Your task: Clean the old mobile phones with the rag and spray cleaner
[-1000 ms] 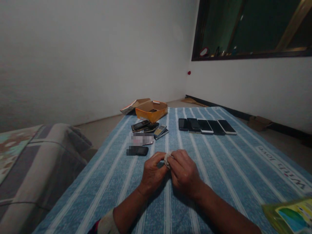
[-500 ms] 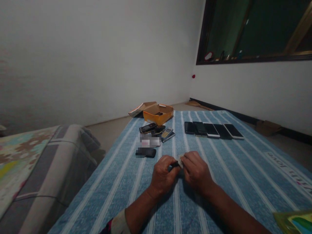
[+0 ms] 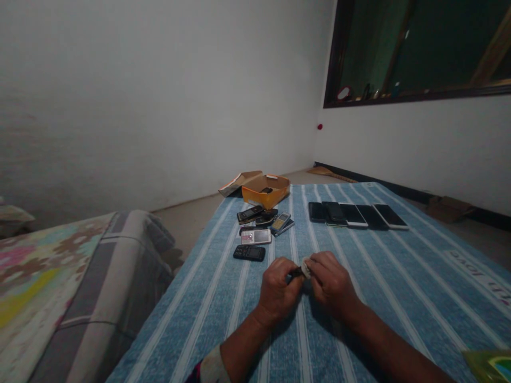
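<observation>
Above the blue striped cloth (image 3: 255,319), my left hand (image 3: 279,284) is closed on a small dark object (image 3: 295,271), mostly hidden by the fingers; it could be a phone. My right hand (image 3: 331,282) pinches a crumpled white wipe (image 3: 305,267), which touches the dark object's end. The two hands almost meet. Just beyond my left hand lies a black keypad phone (image 3: 249,252). Behind that is a silver-white keypad phone (image 3: 256,236). Farther back, several older phones are piled, among them a grey one with a yellowish screen (image 3: 281,221).
An orange cardboard box (image 3: 265,197) with a small dark item inside stands at the far end, its lid (image 3: 239,182) beside it. Several smartphones lie in a row at right, including a white-edged one (image 3: 390,216). A draped sofa (image 3: 120,266) is at left.
The whole view has shifted, so everything appears slightly farther right. My hands stay close together, with the wipe still against the dark object.
</observation>
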`<state>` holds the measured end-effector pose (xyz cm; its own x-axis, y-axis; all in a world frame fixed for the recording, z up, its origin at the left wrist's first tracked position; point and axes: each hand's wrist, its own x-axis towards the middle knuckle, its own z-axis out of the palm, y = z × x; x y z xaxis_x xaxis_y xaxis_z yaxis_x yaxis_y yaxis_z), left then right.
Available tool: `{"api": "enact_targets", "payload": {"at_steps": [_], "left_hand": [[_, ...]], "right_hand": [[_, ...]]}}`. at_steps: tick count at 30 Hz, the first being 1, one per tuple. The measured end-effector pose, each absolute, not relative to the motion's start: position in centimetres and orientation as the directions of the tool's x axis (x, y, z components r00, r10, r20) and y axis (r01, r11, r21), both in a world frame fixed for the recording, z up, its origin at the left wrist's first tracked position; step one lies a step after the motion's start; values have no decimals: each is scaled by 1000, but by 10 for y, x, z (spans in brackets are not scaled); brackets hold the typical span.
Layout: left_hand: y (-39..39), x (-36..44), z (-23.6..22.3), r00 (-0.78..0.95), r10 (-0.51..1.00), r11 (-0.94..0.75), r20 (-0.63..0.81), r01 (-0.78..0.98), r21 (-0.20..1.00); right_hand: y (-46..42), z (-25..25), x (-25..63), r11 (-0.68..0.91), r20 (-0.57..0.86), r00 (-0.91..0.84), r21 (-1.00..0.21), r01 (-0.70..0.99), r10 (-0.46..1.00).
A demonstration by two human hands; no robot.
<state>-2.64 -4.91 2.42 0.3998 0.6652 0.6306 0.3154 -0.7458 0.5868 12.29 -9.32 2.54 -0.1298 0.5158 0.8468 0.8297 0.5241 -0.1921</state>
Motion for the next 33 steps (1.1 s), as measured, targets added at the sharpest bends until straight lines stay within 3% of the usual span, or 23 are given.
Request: {"api": "enact_targets", "payload": {"at_steps": [8, 12, 20, 27, 30, 33], "left_hand": [[-45, -37, 19, 390, 678, -735, 623, 378, 563], [-46, -45, 20, 399, 685, -728, 609, 384, 567], [-54, -50, 30, 444, 714, -700, 541, 465, 543], [-51, -43, 26, 416, 668, -742, 617, 436, 510], [-49, -35, 22, 376, 669, -739, 641, 429, 519], [-50, -30, 19, 346, 672, -732, 654, 439, 520]], "right_hand": [[-94, 17, 114, 557, 758, 22, -498, 665, 652], [-96, 19, 109, 589, 723, 9, -570, 573, 691], [-97, 17, 110, 618, 716, -11, -594, 515, 698], [-92, 15, 115, 605, 719, 55, -621, 498, 693], [-91, 17, 120, 613, 747, 75, -594, 521, 661], [-92, 20, 120, 631, 808, 48, -494, 599, 587]]}}
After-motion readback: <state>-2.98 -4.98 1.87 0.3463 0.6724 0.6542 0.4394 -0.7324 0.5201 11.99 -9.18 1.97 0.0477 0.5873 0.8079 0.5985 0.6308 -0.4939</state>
